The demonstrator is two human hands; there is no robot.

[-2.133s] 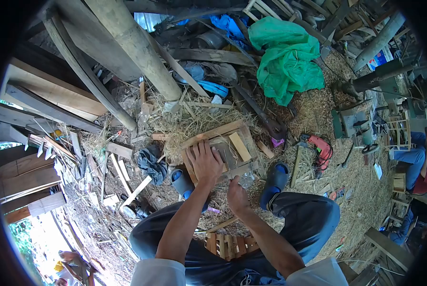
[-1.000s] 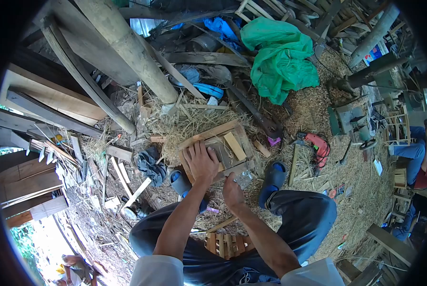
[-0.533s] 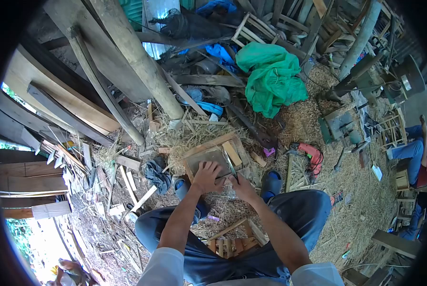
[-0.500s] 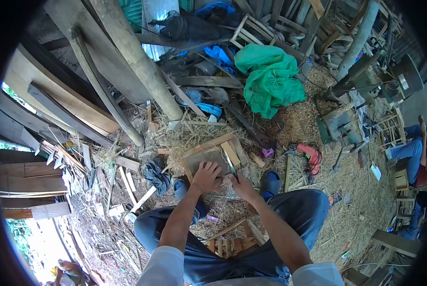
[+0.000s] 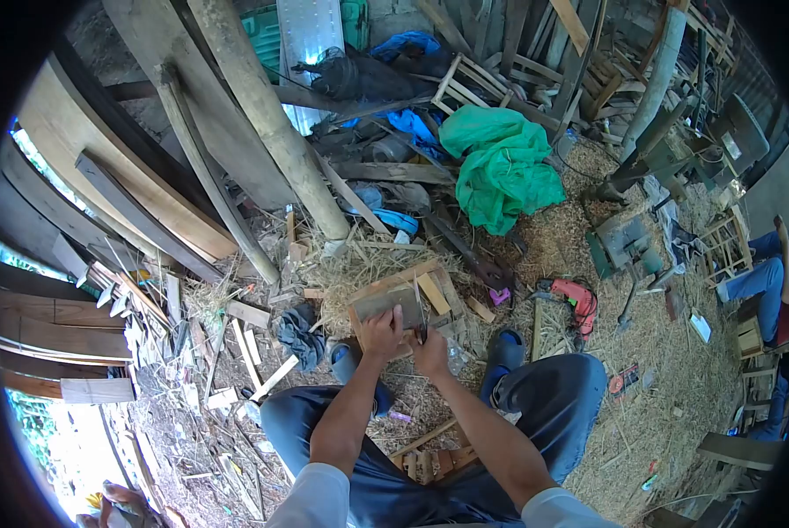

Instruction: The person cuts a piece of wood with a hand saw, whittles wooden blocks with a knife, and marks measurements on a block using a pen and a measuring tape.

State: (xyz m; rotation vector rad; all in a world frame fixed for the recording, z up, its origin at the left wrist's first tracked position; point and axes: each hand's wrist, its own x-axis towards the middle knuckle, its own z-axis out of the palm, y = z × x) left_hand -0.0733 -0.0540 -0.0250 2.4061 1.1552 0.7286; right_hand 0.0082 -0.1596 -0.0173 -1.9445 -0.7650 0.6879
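Note:
My left hand (image 5: 382, 332) is closed on the near edge of a flat dark board (image 5: 387, 304), thumb on top. My right hand (image 5: 430, 352) is closed round the dark handle of a thin blade (image 5: 417, 304), which points away from me beside the board's right edge. Beneath both lies a low wooden block (image 5: 451, 324) with a raised strip along its far side. A short pale wood piece (image 5: 433, 294) rests on the block, right of the blade.
A red power drill (image 5: 577, 304) lies at the right, near my right sandal (image 5: 505, 350). Green plastic sheeting (image 5: 504, 167) is beyond the block. A dark cloth (image 5: 298, 336) lies on the left among wood scraps. A seated person (image 5: 759, 282) is at the far right.
My left hand has gone from lying spread on the block to gripping the board. The blade in my right hand now stands beside the board's edge. The view has shifted.

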